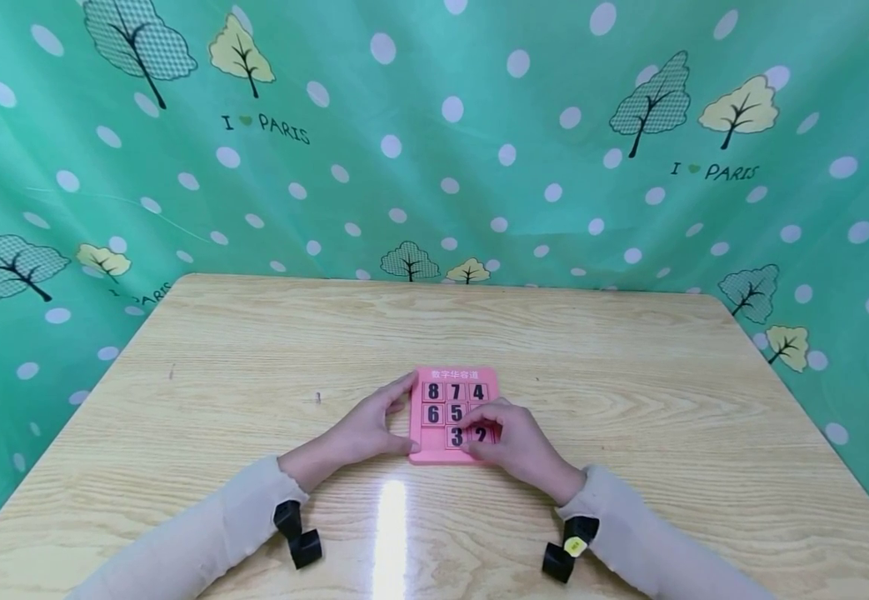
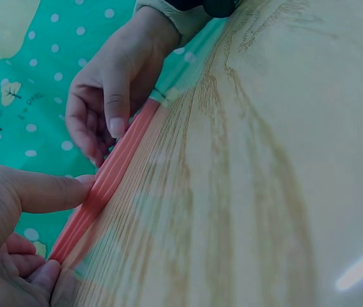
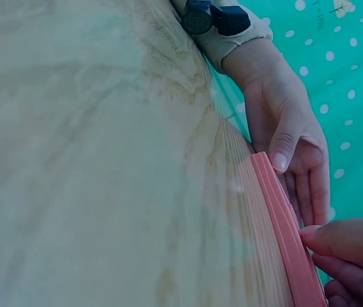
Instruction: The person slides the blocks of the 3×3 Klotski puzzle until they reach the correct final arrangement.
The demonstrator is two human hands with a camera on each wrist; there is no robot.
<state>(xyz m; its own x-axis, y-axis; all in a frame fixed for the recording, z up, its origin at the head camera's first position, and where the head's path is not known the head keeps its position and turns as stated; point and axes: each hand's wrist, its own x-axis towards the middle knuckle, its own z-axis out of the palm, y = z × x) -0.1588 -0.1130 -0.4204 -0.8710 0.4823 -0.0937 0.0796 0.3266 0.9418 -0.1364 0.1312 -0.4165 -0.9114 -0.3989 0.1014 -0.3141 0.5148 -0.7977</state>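
Note:
A pink sliding number puzzle (image 1: 427, 457) lies flat on the wooden table. Its black-numbered tiles show 8, 7, 4 on top, 6 and 5 in the middle, then 3 and 2 below; the lower-left slot holds no tile. The middle-right spot is mostly covered by fingers. My left hand (image 1: 362, 427) holds the frame's left side, thumb at the near corner and forefinger at the far one. Over the lower right tiles, my right hand (image 1: 518, 442) has thumb and bent forefinger touching around the 3 tile (image 1: 455, 437). Both wrist views show the pink frame edge-on (image 2: 114, 169).
The wooden table (image 1: 591, 358) stretches around the puzzle, with a bright light reflection (image 1: 392, 533) near its front. A green dotted cloth (image 1: 434, 167) hangs behind and at the sides. Black wrist cameras (image 1: 299, 533) sit on both sleeves.

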